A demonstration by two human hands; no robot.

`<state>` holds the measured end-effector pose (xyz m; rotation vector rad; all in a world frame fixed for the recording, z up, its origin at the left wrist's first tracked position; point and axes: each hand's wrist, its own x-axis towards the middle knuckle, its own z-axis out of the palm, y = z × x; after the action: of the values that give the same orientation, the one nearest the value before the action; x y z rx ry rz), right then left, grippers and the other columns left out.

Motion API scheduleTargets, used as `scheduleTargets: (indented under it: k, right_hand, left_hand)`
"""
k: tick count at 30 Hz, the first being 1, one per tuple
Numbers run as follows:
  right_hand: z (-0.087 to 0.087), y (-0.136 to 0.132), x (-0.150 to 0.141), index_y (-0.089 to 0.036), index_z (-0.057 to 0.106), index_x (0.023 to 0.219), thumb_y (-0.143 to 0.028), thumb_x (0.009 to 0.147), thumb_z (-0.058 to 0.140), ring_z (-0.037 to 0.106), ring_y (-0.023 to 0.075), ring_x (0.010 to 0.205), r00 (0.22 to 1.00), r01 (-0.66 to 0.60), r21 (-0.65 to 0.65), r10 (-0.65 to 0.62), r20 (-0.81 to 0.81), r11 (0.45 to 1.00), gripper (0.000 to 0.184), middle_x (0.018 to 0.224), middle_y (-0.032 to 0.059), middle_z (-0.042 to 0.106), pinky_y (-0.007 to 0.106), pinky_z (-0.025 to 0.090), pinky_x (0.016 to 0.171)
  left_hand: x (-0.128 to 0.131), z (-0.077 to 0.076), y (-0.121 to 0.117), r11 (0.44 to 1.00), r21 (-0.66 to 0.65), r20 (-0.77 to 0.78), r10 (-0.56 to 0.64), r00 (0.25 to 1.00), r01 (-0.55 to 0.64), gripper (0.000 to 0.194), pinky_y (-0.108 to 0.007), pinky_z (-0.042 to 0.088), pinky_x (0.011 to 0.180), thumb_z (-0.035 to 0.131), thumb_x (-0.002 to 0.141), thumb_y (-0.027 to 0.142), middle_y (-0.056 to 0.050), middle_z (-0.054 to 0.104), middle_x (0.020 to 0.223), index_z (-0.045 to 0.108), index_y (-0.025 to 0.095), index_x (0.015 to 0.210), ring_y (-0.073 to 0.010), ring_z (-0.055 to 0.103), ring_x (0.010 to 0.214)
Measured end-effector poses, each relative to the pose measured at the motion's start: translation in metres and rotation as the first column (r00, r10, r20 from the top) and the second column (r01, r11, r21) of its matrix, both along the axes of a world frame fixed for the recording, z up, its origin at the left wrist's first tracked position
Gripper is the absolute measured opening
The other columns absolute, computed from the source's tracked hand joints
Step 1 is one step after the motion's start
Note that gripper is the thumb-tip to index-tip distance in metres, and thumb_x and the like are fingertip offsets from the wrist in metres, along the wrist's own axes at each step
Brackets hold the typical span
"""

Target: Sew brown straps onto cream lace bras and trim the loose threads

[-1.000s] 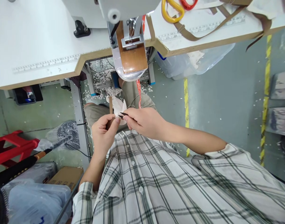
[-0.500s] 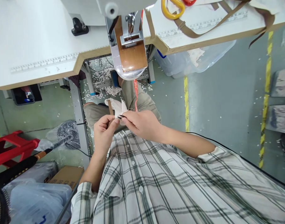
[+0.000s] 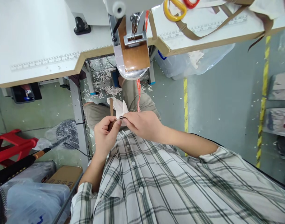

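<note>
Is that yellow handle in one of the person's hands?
No, the yellow handle lies on the white table, while the left hand pinches white fabric and the right hand holds a small dark tool.

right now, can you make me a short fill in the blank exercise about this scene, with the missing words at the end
The left hand touches cloth coloured ____. The right hand grips a small tool with tips coloured ____. Beside the red handle on the table is one coloured ____.
Missing words: white; black; yellow.
</note>
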<state>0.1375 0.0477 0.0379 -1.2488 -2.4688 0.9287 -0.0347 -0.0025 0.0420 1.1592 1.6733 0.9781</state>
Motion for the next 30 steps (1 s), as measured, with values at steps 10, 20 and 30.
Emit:
scheduleTargets:
  k: [10,20,30]
  right_hand:
    - [0.005,0.011,0.007,-0.017,0.056,0.084,-0.040,0.105,0.032,0.049,0.0084,0.060,0.897,-0.085,-0.646,-0.224,-0.381,0.759,0.040,0.072,-0.0009,0.059,0.022,0.036,0.060]
    - [0.002,0.019,0.015,-0.014,0.059,0.092,-0.048,0.097,0.057,0.028,0.0039,0.052,0.797,-0.389,-0.906,-0.433,-0.421,0.164,0.035,0.068,-0.0069,0.043,0.018,0.022,0.044]
    - [-0.005,0.010,0.012,-0.016,0.056,0.087,-0.055,0.089,0.066,0.030,0.0040,0.050,0.784,-0.341,-0.914,-0.470,-0.406,0.220,0.041,0.064,-0.0087,0.041,0.018,0.023,0.044]
  left_hand:
    - [-0.001,-0.002,-0.004,0.992,0.086,-0.131,-0.086,0.988,0.097,0.013,-0.020,0.035,0.052,0.067,0.090,0.029,0.002,0.064,0.065,0.073,0.018,0.088,-0.0085,0.047,0.054]
    - [-0.014,-0.001,-0.006,0.898,0.246,-0.436,-0.234,0.869,0.366,0.012,-0.024,0.041,0.059,0.063,0.091,0.021,-0.002,0.069,0.070,0.074,0.018,0.094,-0.0124,0.056,0.059]
    - [-0.012,0.000,-0.005,0.901,0.220,-0.396,-0.267,0.878,0.373,0.010,-0.025,0.040,0.058,0.064,0.090,0.022,-0.001,0.066,0.065,0.074,0.018,0.088,-0.0120,0.054,0.057]
